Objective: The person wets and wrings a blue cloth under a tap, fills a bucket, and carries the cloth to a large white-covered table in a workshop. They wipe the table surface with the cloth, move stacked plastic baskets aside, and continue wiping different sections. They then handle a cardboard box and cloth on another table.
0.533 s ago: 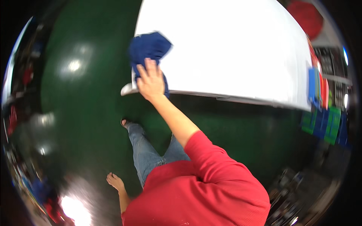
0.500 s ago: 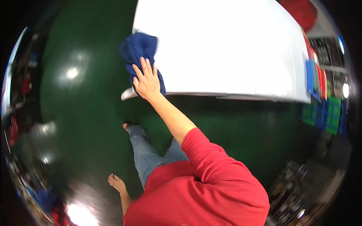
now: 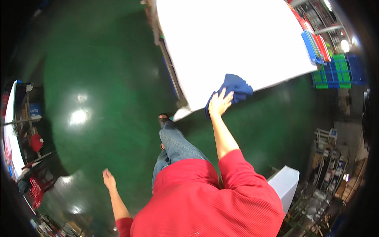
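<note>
My right hand is on a crumpled dark blue cloth at the near edge of a white-topped table. Its fingers are spread over the cloth, with the thumb apart, and the palm side is hidden. Part of the cloth lies on the tabletop and part hangs past the edge beside my wrist. Low on the left, away from the table, my left hand hangs over the floor. It holds nothing I can see, and its fingers look loosely extended.
A white flap sticks out at the table's near left corner. Blue and red trays stand at its right end, with green and blue crates beyond. A pale box-like surface is at my right. Green floor stretches left.
My right hand has moved right along the table's near edge, taking the blue cloth with it. My view has turned and my legs have shifted. The left hand has swung slightly up and left.
</note>
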`<state>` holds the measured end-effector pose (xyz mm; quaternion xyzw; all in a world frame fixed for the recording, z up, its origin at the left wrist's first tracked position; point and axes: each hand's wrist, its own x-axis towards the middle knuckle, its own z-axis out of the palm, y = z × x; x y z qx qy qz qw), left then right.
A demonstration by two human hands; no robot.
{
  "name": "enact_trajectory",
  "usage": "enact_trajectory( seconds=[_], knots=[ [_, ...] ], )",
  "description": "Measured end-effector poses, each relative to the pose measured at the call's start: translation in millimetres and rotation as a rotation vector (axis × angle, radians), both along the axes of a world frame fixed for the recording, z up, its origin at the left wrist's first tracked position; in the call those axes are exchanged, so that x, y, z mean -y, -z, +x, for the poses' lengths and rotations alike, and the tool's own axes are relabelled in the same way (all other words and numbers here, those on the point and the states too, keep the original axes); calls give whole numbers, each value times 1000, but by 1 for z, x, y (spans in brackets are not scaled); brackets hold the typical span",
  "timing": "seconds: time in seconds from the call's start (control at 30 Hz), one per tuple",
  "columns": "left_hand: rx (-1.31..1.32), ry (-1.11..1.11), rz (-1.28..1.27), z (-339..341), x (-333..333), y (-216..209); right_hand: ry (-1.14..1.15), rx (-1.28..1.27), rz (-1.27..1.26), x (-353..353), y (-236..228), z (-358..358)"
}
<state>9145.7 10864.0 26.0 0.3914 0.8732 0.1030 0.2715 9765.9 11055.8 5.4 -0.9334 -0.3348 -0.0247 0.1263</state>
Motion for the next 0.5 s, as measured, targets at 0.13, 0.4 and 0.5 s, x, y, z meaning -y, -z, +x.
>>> enact_trajectory(
  seconds=[0.13,0.4,0.5],
  knots=[
    [199,320,334,49,-224,-14,-308,47,9,-14,2,-78],
    [408,524,509,50,-522,-52,-725,-439,-35,-193,-41,-231],
    [422,354,428,-43,-526,6,-795,-748,136,-312,-59,-283]
  ],
)
